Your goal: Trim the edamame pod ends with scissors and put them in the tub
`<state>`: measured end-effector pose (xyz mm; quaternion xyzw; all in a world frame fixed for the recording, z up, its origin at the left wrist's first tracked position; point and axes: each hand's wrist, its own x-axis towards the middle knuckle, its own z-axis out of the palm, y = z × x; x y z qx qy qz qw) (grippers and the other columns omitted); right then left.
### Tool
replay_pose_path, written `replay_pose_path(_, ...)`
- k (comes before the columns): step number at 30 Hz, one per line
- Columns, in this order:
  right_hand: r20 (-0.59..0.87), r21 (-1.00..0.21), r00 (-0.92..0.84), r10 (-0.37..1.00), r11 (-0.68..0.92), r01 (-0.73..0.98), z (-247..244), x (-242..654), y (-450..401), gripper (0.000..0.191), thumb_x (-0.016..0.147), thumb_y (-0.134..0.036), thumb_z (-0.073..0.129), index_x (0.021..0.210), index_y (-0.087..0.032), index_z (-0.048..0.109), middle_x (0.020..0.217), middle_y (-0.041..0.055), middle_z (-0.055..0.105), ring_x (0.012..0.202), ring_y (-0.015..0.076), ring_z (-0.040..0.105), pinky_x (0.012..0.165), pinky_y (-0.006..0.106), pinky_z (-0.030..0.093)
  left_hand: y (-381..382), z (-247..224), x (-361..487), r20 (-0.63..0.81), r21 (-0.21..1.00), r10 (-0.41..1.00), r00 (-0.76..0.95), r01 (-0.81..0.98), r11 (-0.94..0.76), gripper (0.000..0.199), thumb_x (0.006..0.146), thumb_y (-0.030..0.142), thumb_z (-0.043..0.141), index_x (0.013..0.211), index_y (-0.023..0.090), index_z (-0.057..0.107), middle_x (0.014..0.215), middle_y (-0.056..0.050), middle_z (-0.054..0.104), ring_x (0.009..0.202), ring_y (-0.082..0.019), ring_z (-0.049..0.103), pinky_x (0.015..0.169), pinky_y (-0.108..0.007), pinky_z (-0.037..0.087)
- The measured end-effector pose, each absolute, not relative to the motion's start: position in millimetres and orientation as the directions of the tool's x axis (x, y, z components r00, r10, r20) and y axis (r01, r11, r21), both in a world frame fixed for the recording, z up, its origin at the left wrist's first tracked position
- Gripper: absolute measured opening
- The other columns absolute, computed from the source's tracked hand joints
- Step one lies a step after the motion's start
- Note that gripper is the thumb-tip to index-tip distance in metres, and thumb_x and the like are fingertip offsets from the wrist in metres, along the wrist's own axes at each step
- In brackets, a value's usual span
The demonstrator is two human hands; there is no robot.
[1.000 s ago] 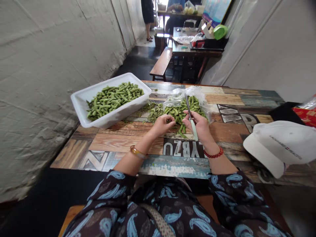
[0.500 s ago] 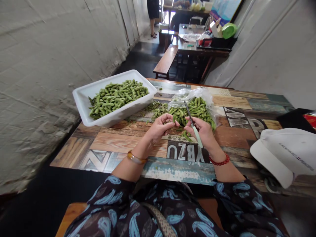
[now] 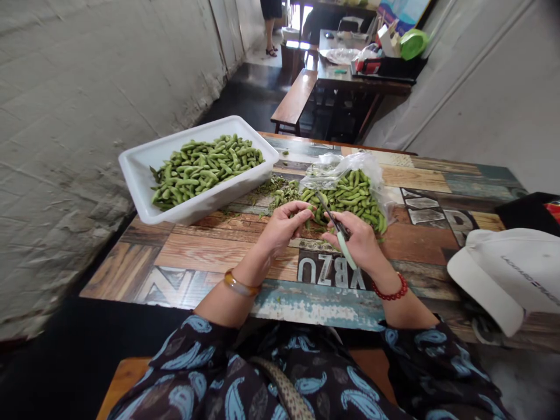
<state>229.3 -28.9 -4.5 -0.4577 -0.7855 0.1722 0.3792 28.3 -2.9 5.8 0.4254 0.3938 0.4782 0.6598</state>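
My left hand point(image 3: 286, 224) pinches a green soybean pod point(image 3: 311, 208) between thumb and fingertips. In my right hand point(image 3: 356, 236) is a pair of scissors point(image 3: 343, 244) with a pale green handle, its dark blades pointing up and left toward the pod. Just beyond both hands, a heap of soybean pods point(image 3: 356, 195) spills from a clear plastic bag point(image 3: 371, 169). Small green trimmings point(image 3: 284, 194) lie to the left of that heap. At the left of the table, a white plastic tub point(image 3: 142, 201) holds many more pods.
The wood-patterned table point(image 3: 231, 248) spans the view. A white cap point(image 3: 514, 268) lies at its right, by a black tray point(image 3: 525, 209). Ahead are a bench point(image 3: 295, 99) and another table with a green lid point(image 3: 413, 45). A person's legs point(image 3: 270, 35) show at the back.
The scissors have swung lower and farther left, their tips now nearer the pod in my left hand. The view has tilted slightly downward.
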Motion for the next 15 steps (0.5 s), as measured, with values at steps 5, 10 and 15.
replay_pose_path(5,0.455,-0.547,-0.339,0.823,0.559,0.623,-6.3,229.0,-30.7,0.047,0.083,-0.037,0.074,0.125,-0.020,0.060,0.105,0.0102,0.065,0.088,0.0233,0.065,0.079,0.037,0.057,-3.8,6.5,28.7,-0.121,0.939,0.968,0.222,-0.291,0.184,0.034,0.068,0.040,0.081,0.085,0.015,0.065,0.063,0.004,0.059,0.039,-0.002,0.040,0.037,-0.017,0.024)
replay_pose_path(10,0.465,-0.512,-0.388,0.796,0.599,0.615,-4.7,229.5,-31.2,0.050,0.084,-0.034,0.072,0.129,-0.020,0.056,0.111,0.0115,0.063,0.098,0.0259,0.064,0.084,0.039,0.057,-5.7,6.0,31.3,-0.099,0.939,0.965,0.242,-0.298,0.171,0.035,0.068,0.038,0.081,0.091,0.015,0.068,0.064,0.004,0.059,0.041,-0.002,0.039,0.038,-0.017,0.028)
replay_pose_path(15,0.459,-0.503,-0.388,0.799,0.594,0.629,-2.1,228.3,-31.8,0.049,0.085,-0.035,0.071,0.130,-0.021,0.056,0.110,0.0111,0.063,0.097,0.0259,0.064,0.084,0.039,0.057,-7.7,4.1,33.4,-0.089,0.951,0.956,0.280,-0.262,0.166,0.033,0.070,0.037,0.080,0.093,0.015,0.070,0.067,0.002,0.064,0.042,-0.002,0.039,0.039,-0.018,0.028)
